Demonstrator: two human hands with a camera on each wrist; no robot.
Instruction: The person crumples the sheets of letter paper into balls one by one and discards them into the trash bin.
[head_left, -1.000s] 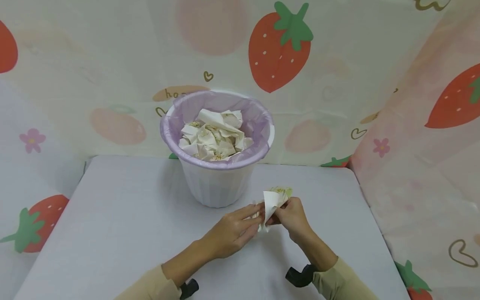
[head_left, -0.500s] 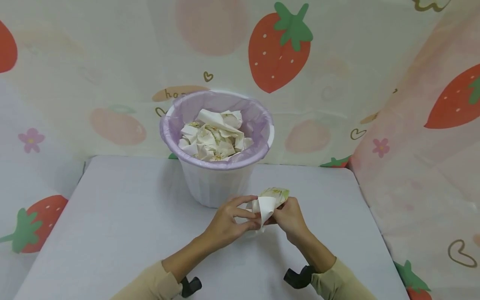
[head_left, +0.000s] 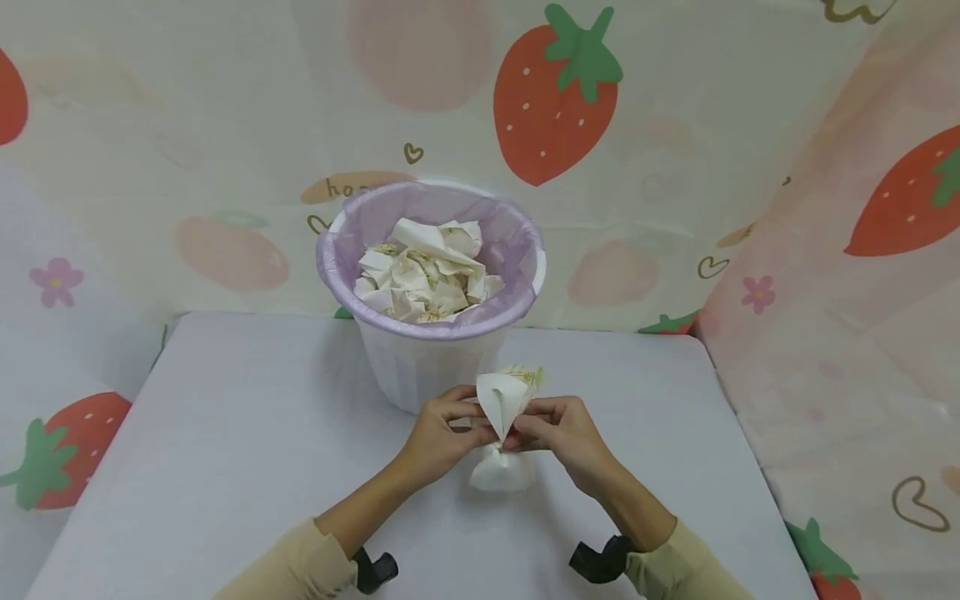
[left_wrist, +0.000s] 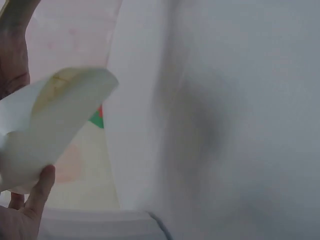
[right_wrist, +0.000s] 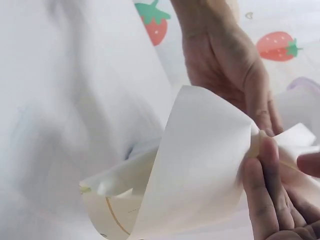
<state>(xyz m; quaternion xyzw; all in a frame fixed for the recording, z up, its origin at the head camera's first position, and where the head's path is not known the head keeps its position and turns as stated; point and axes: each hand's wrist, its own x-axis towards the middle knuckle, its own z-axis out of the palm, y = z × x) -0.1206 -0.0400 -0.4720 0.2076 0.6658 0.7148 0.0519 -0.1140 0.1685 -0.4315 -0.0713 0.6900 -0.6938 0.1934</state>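
A sheet of paper, white outside with a yellow-green print inside, is gathered at its middle and flares out above and below. My left hand grips its left side, thumb and fingers around the narrow waist. From the right, my right hand pinches the same waist. The right wrist view has the paper as a wide curled flap, with right-hand fingers pressed at the gathered part. In the left wrist view the curled paper hides most of the grip.
Just behind my hands stands a white bin with a purple liner, filled with crumpled printed papers. A white table lies beneath. Strawberry-patterned cloth surrounds its back and sides.
The paper has moved left and now stands more upright, with a flared lower end showing below my hands. My right hand has shifted left with it, and both hands now meet at its waist.
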